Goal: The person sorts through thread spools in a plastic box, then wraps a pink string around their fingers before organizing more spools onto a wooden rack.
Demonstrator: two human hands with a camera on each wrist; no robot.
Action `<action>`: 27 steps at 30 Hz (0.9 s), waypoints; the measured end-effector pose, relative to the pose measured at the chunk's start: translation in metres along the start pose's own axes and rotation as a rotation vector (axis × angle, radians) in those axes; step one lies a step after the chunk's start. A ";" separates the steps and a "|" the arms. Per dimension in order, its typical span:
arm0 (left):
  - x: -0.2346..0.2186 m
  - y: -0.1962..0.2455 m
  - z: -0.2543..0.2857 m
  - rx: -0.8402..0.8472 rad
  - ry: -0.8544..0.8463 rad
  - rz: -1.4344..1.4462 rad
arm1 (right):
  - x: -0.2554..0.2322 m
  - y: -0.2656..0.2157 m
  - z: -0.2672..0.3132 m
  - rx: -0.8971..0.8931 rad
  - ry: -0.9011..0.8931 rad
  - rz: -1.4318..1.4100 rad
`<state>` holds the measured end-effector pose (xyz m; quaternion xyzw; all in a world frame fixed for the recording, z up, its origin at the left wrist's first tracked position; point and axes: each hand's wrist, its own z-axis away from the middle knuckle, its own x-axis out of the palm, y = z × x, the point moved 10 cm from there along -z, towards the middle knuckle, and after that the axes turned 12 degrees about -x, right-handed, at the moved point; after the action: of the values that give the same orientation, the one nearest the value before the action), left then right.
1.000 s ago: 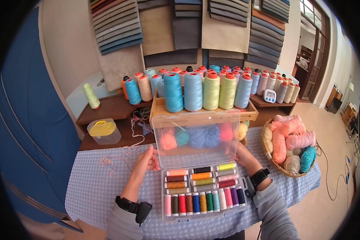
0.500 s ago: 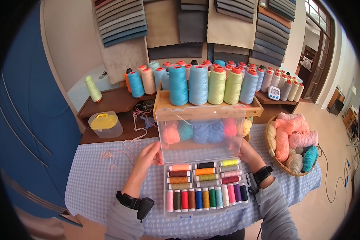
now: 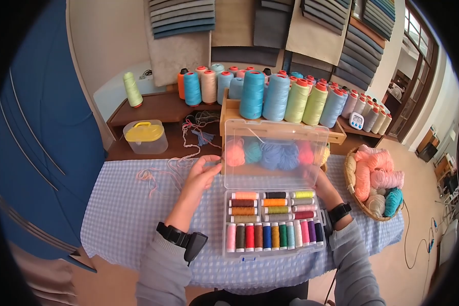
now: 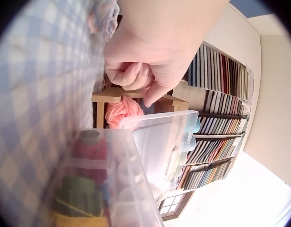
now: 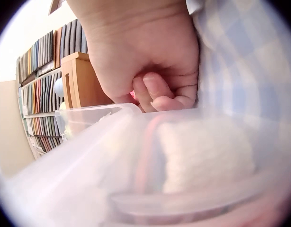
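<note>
Left hand (image 3: 200,178): fingers loosely bent, holding nothing, beside smooth lid (image 3: 270,179). Centre: clear plastic case (image 3: 285,253) on checked cloth (image 3: 122,219), lid raised, cylindrical spools (image 3: 250,237) in rows. Right hand (image 3: 325,186): curled at lid's edge; grip, cannot tell.

Spools (image 3: 266,237) in the case (image 3: 275,254) — basket (image 3: 365,207) right — tub (image 3: 155,147) behind, left.

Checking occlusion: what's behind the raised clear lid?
Through the lid: pink, teal and blue yarn balls in the wooden stand. Whatever sits behind the yarn balls is covered.
</note>
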<state>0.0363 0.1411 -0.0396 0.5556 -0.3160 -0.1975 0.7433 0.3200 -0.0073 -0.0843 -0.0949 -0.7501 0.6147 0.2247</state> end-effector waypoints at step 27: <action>-0.007 -0.006 -0.008 0.053 0.080 -0.197 | -0.006 -0.129 0.093 -0.217 -0.256 1.153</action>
<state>0.0370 0.1494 -0.0487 0.6108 -0.2351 -0.2391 0.7172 0.3005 -0.1214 0.0252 -0.4340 -0.6572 0.5640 -0.2483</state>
